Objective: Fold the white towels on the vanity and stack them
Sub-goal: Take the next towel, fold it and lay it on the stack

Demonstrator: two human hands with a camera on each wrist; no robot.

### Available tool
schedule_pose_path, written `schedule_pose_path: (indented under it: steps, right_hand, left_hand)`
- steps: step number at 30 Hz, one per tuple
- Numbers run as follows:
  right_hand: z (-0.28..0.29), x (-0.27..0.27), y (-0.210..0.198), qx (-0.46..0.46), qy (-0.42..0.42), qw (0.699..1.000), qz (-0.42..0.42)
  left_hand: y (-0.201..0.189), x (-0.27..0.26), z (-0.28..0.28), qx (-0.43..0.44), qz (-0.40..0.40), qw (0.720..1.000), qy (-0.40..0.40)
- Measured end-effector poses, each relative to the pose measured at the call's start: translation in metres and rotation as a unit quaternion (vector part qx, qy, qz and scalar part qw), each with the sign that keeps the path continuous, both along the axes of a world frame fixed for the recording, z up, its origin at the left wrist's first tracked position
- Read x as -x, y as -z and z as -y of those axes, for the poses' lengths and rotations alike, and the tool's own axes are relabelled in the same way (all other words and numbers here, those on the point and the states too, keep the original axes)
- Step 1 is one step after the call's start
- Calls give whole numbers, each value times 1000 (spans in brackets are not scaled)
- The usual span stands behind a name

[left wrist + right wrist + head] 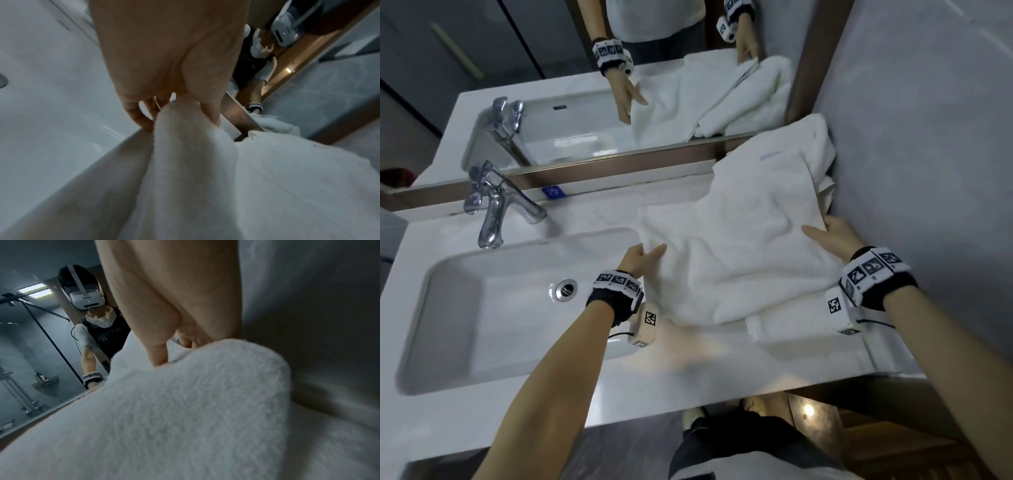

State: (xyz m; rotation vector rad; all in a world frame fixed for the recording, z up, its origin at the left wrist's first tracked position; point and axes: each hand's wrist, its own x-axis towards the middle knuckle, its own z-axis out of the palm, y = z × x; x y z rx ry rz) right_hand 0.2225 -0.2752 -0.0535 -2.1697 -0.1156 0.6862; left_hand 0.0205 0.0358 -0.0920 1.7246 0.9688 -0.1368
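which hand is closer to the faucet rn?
Left. The left hand grips the towel edge by the sink, right of the faucet. The right hand holds the towel's far side by the wall.

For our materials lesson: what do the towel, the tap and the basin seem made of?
Towel: white terry cloth, likely cotton; its looped pile shows in the wrist views.
Tap: polished, chrome-looking metal with mirror glints.
Basin: glossy white, probably ceramic; smooth with soft reflections.

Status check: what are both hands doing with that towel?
Left hand, right hand pinch opposite edges of white terry towel. Folded white towel beneath. Nothing blocking.
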Motion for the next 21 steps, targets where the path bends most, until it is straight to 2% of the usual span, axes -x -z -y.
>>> schedule_pose_path:
  steps: [3, 7, 10, 12, 14, 17, 21]
  right_hand:
    - [1, 2, -4, -33, 19, 999, 20]
    - [1, 5, -10, -65, 24, 995, 73]
    - [1, 5, -9, -43, 31, 996, 77]
    - [2, 5, -8, -21, 41, 997, 57]
    - [5, 7, -7, -13, 50, 999, 17]
    - [16, 14, -4, -26, 62, 997, -38]
    - [27, 28, -2, -76, 68, 993, -59]
  left_hand:
    - [-1, -3, 4, -33, 12, 999, -4]
    - [-4, -1, 5, 28, 43, 995, -82]
    - [-8, -3, 4, 26, -40, 993, -105]
    - [-12, 1, 4, 7, -137, 988, -66]
    - [-16, 5, 5, 49, -170, 983, -42]
    - [-22, 14, 3, 165, -137, 974, -80]
    - [-19, 35, -11, 238, -72, 964, -97]
